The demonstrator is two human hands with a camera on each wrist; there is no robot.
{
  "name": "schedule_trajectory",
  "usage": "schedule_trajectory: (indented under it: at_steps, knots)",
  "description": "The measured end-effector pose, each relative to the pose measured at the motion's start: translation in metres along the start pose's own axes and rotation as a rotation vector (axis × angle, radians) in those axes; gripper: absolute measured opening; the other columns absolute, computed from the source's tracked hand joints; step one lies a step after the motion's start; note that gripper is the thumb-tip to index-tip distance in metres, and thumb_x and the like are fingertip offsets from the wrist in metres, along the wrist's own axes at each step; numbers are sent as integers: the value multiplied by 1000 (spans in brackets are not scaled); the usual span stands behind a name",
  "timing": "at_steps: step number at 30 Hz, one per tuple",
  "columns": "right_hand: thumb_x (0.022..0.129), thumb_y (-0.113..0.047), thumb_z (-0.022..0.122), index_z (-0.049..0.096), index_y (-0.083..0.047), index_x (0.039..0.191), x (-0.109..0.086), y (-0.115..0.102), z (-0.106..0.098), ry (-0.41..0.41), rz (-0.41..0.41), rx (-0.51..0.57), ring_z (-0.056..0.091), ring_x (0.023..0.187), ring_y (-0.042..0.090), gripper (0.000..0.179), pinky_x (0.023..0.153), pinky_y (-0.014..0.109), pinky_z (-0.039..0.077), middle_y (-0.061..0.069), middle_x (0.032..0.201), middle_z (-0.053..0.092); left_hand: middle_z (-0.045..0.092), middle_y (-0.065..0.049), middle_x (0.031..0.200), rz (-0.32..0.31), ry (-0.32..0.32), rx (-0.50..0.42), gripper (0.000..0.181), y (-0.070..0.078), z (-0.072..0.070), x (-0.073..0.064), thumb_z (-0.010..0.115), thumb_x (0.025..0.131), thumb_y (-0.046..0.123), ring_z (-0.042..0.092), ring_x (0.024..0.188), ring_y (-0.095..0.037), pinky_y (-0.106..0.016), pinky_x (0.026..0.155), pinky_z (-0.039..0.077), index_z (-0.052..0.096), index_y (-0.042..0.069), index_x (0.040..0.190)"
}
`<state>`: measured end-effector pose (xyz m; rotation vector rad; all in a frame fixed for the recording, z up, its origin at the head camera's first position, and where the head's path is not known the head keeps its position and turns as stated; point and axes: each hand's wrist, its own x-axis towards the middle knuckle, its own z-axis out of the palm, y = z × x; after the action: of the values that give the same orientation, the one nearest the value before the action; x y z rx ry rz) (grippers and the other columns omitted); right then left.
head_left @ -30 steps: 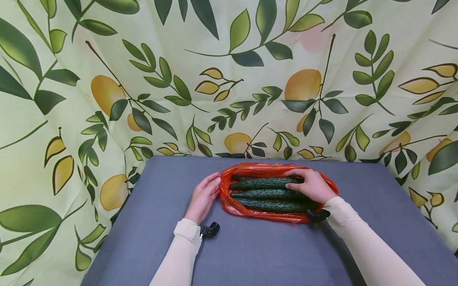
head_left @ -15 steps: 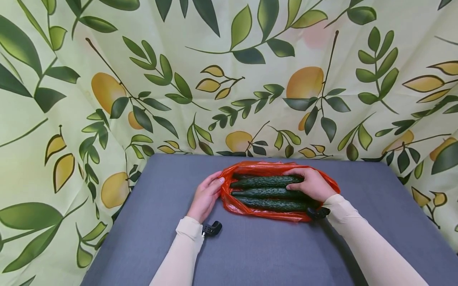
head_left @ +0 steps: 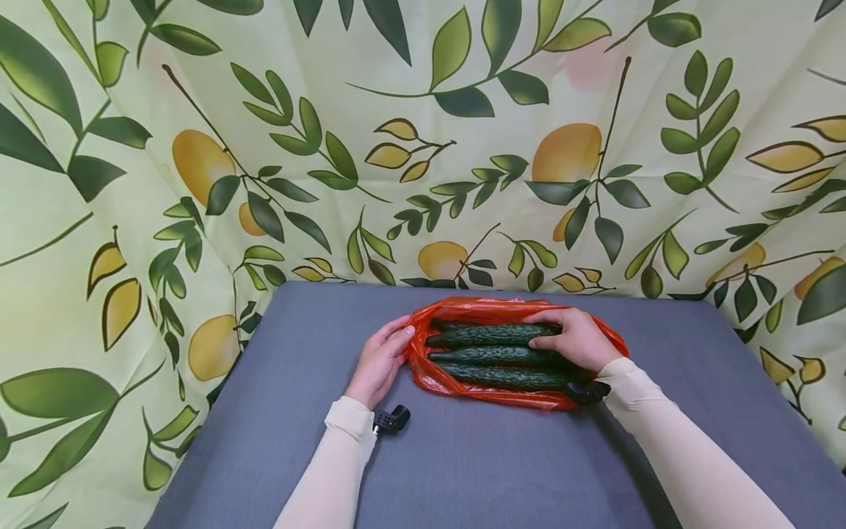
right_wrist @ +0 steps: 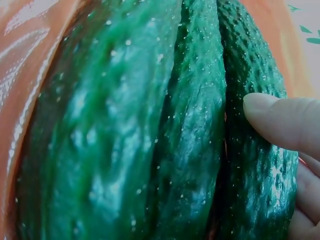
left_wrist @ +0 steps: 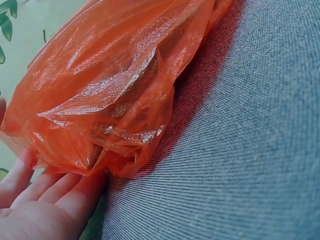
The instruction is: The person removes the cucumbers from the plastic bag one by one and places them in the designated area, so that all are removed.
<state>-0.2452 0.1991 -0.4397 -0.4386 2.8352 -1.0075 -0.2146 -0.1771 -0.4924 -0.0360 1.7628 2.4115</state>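
- Head view: your left hand (head_left: 379, 362) is at the left end of a red-orange plastic bag (head_left: 502, 399), its fingers fairly straight and touching the film.
- From the left wrist you see those fingers reaching under the crumpled end of the bag, palm partly upward.
- Your right hand (head_left: 578, 339) reaches over the bag's right part and grips the far cucumber (head_left: 489, 336), thumb on the near side and fingers on the other.
- That cucumber lies inside the bag, beside the middle cucumber (head_left: 496, 355), with the near cucumber (head_left: 502, 376) closest to you; all three run left to right.
- Behind them you can make out another dark green shape, mostly hidden.
- Your right wrist camera shows three bumpy, glossy skins side by side, your thumb on the one at the right.
- The bag rests toward the far side of the grey table (head_left: 476, 455), its mouth facing up and its rim around the cucumbers.
- Beyond the table hangs a pale cloth (head_left: 277, 44) printed with leaves and yellow-orange fruit.
- You wear cream sleeves (head_left: 330, 466), with a black device (head_left: 393, 419) at your left wrist.
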Motion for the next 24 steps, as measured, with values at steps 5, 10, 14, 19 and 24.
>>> schedule_trajectory:
  at_steps: [5, 10, 14, 19, 24]
  knots:
    - [90, -24, 89, 79, -19, 131, -4, -3, -3, 6, 13, 9, 66, 124, 32, 43, 104, 51, 52, 10, 132, 77, 59, -19, 157, -1, -9, 5, 49, 0, 3, 1, 63, 110, 17, 67, 133, -22, -25, 102, 58, 53, 5, 156]
    - [90, -24, 89, 80, -20, 130, -12, -11, -9, 24, 6, -16, 68, 124, 32, 41, 103, 50, 53, 9, 131, 78, 59, -20, 157, -6, -8, 3, 48, -1, 4, 3, 62, 110, 15, 67, 133, -23, -25, 102, 59, 54, 5, 156]
    - [89, -23, 89, 80, -21, 130, -22, -15, -15, 50, -2, -49, 68, 124, 33, 42, 100, 48, 53, 9, 129, 79, 59, -20, 157, -4, -10, 6, 49, -2, 4, 5, 63, 109, 15, 66, 134, -24, -26, 103, 58, 53, 5, 156]
    - [90, -25, 89, 80, -21, 131, -39, -16, -19, 68, 15, -47, 66, 121, 33, 42, 96, 46, 55, 12, 130, 78, 59, -19, 158, -5, -7, 5, 50, -2, 3, 4, 64, 109, 16, 64, 138, -28, -27, 106, 58, 53, 5, 156]
    - [90, -28, 90, 80, -26, 130, -59, -18, -22, 89, 19, -26, 64, 116, 28, 41, 88, 34, 54, 10, 131, 78, 58, -18, 158, -16, 3, 5, 49, -2, -1, 2, 64, 109, 16, 63, 140, -29, -26, 106, 58, 54, 6, 156]
